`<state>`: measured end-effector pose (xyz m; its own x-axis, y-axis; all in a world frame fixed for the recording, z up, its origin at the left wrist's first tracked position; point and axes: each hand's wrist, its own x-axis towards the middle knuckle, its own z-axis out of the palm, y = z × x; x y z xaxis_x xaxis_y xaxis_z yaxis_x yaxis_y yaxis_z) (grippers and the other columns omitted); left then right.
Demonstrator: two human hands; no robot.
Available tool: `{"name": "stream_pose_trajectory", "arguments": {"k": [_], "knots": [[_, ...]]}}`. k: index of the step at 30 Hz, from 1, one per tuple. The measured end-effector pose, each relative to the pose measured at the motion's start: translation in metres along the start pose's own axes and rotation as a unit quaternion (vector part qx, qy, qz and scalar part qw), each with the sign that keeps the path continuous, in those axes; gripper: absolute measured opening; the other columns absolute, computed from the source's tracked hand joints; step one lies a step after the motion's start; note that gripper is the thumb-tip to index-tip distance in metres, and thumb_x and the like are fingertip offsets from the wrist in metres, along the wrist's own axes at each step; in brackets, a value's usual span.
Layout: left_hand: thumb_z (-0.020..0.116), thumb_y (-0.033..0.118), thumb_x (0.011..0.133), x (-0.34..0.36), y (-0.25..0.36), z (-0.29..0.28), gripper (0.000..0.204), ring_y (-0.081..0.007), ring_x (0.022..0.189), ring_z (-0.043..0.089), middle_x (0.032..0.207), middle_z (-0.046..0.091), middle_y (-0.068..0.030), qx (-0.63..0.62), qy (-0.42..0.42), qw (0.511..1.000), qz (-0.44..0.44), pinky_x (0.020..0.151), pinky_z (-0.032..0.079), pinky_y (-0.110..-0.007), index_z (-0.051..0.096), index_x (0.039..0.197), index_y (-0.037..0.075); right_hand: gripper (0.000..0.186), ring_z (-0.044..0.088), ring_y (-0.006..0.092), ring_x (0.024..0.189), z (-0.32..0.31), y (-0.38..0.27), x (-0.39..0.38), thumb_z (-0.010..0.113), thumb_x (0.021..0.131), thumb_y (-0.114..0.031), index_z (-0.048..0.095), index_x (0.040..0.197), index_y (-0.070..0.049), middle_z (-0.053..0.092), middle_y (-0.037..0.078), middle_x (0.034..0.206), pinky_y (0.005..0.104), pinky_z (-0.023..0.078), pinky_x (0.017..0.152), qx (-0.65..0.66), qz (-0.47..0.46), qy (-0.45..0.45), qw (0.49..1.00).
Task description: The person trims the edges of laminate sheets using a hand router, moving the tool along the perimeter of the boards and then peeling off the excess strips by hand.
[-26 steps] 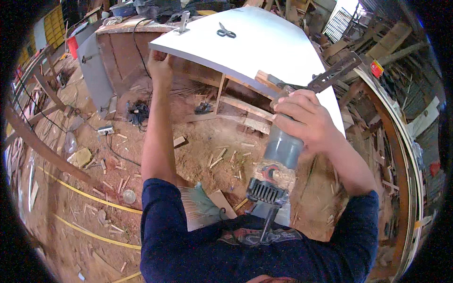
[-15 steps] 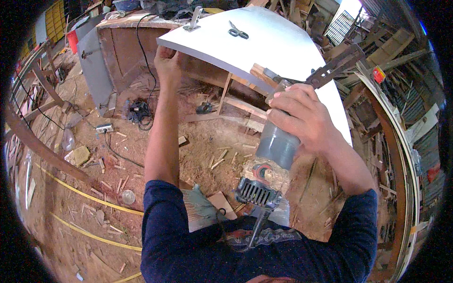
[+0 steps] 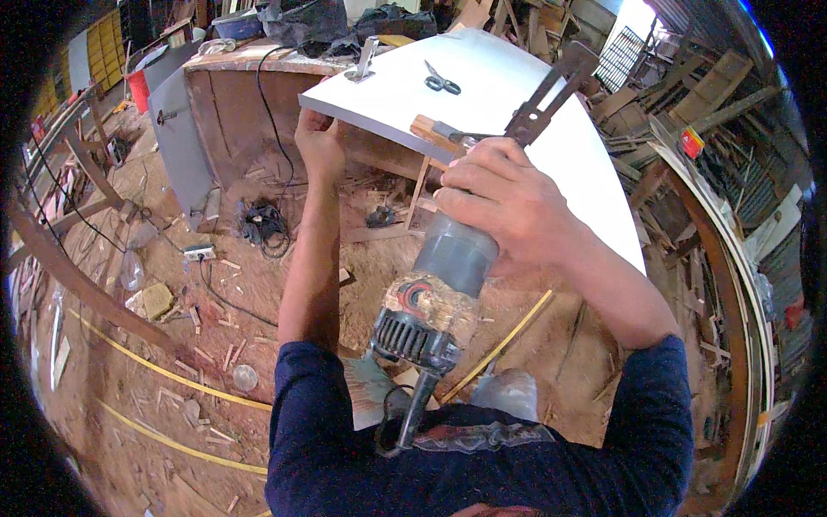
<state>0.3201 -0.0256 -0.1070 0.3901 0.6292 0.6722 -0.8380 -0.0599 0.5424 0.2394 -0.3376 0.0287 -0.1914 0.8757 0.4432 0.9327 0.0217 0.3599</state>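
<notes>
My left hand grips the near left corner of a white panel from beneath, fingers curled at its edge. My right hand is wrapped round a cylindrical power tool with a vented end cap and cord, coated in sawdust. At the tool's far end is a dark slotted metal bracket, over the panel; whether it touches the panel I cannot tell. A wooden piece with metal on it is just left of the bracket. Black scissors and a metal fitting lie on the panel.
A wooden cabinet stands behind the left arm. A power strip, black cords, yellow strips and wood offcuts are on the dirt floor. Curved frames stand left; long boards and scrap wood are at right.
The power tool in my right hand has swung leftward across the view, its bracket now higher. The panel and my left hand appear further right and lower. A yellow strip now shows below the tool.
</notes>
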Motion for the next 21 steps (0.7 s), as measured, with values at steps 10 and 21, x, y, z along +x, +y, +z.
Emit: {"name": "stream_pose_trajectory", "arguments": {"k": [10, 21], "knots": [[0.073, -0.004, 0.094, 0.005, -0.004, -0.003, 0.055, -0.0188, 0.124, 0.064, 0.136, 0.067, -0.0099, -0.044, -0.008, 0.999, -0.021, 0.108, 0.049, -0.033, 0.055, 0.145, -0.003, 0.069, 0.062, 0.03, 0.107, 0.031, 0.008, 0.06, 0.086, 0.049, -0.033, 0.063, 0.111, -0.011, 0.064, 0.007, 0.107, 0.0455, 0.045, 0.102, -0.009, -0.047, 0.025, 0.999], [0.074, -0.006, 0.091, -0.01, 0.01, -0.004, 0.068, -0.0198, 0.13, 0.058, 0.145, 0.059, -0.0118, -0.016, -0.048, 0.998, -0.042, 0.109, 0.048, -0.034, 0.047, 0.152, 0.0, 0.046, 0.063, 0.0304, 0.11, 0.071, 0.022, 0.124, 0.082, 0.069, -0.027, 0.065, 0.108, -0.012, 0.066, 0.008, 0.103, 0.0458, 0.047, 0.101, -0.032, -0.087, 0.064, 0.994]]}}
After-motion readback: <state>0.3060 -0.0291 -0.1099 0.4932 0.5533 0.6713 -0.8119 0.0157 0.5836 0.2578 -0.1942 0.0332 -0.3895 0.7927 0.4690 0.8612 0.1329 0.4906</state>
